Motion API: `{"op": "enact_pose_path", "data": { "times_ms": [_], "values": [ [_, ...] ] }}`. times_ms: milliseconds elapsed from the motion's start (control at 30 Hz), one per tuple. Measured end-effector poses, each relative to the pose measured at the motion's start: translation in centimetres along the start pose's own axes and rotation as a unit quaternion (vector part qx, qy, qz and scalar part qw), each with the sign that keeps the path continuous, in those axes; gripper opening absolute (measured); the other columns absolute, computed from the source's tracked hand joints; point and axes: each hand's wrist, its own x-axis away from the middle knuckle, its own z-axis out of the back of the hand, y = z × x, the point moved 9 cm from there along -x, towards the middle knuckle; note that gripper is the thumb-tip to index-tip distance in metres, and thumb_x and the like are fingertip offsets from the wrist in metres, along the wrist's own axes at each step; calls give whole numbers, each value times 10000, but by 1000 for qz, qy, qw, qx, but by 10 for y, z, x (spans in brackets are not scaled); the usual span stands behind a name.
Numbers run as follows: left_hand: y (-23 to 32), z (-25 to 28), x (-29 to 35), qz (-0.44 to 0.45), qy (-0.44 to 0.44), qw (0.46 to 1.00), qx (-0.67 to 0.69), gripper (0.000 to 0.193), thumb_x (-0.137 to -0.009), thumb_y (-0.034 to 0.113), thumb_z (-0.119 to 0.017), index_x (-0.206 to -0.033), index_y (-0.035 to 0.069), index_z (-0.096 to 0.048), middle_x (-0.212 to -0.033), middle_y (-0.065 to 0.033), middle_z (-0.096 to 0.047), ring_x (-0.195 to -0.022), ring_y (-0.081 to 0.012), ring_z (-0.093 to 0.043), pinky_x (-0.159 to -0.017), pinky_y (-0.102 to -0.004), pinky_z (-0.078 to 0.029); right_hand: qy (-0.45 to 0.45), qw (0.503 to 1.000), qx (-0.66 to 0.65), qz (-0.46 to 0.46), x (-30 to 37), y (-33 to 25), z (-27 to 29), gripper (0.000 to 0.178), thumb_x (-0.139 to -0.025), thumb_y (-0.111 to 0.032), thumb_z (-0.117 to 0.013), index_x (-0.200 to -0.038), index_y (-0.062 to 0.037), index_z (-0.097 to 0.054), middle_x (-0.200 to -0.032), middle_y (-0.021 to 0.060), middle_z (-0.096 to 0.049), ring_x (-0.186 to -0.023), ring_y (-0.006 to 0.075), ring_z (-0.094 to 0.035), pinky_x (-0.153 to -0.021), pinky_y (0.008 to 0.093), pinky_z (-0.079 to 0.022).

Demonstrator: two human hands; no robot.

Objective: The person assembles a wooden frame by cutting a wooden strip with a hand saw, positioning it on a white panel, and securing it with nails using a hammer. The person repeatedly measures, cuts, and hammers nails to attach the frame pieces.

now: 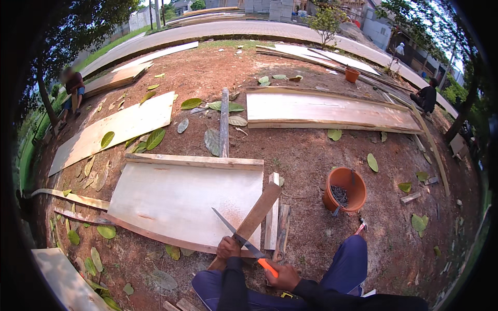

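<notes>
My right hand [284, 276] is wrapped round the orange handle of a hand saw [239, 238]. The saw's blade points away to the left and lies across a wooden batten [258, 210]. My left hand [228, 248] is closed on the near part of that batten, just left of the blade. The batten lies slantwise over the right end of a pale plywood panel [189, 199] edged with wood strips. Sawdust is scattered on the panel beside the blade. Shorter wood pieces [272, 223] lie right of the panel, next to the batten.
An orange bucket [332, 199] with nails stands to the right. Other plywood panels [332, 109] and boards [119, 124] lie on the reddish soil among large leaves. One person [74, 85] is at the far left, another [428, 97] at the far right.
</notes>
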Motion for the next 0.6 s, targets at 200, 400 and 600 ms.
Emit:
{"op": "enact_pose_path", "data": {
  "times_ms": [200, 400, 600],
  "values": [
    [26, 1, 10, 33, -2, 999, 44, 443, -914, 369, -525, -679, 45, -715, -784, -188, -737, -701, -403, -713, -638, -516, -556, 62, 998, -22, -15, 35, 26, 10, 482, -931, -339, -644, -1340, -85, -662, -873, 262, -725, -766, 410, -733, -743, 468, -602],
    [20, -7, 10, -67, 20, 994, -79, 215, -887, 257, -575, -807, 78, -663, -743, -124, -695, -706, -316, -709, -628, -502, -540, 33, 999, -41, -2, 16, 16, 16, 505, -919, -393, -614, -1357, -143, -652, -807, 239, -717, -767, 422, -721, -745, 519, -589],
    [17, -10, 11, -11, -40, 999, -9, 323, -908, 324, -575, -844, 18, -657, -762, -193, -698, -682, -383, -697, -612, -522, -548, 50, 999, 4, 5, 3, 16, -1, 487, -955, -366, -621, -1346, -77, -642, -818, 270, -709, -776, 418, -719, -721, 515, -581]
  ]
}}
